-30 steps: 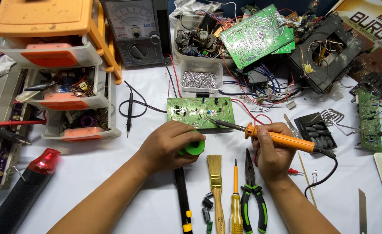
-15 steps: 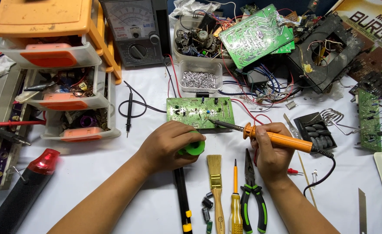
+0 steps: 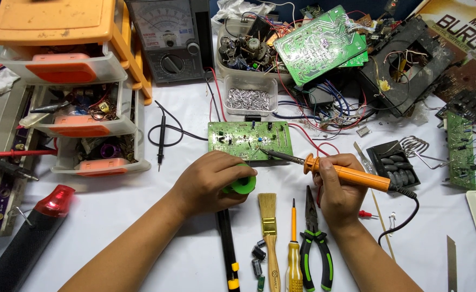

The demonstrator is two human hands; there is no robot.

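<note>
Nothing has moved since the earlier frame. Left hand [image 3: 208, 181] fingers grip the green spool [image 3: 242, 185]; right hand [image 3: 338, 186] grips the soldering iron [image 3: 351, 176], tip on the near edge of the circuit board [image 3: 249, 139].

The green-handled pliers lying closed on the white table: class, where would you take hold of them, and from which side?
Grip the green-handled pliers around both green handles, coming from the near edge of the white table. The metal nose points away toward the right hand, and the handles lie nearest the person, with clear space on their right; a yellow screwdriver lies close on their left.
</note>
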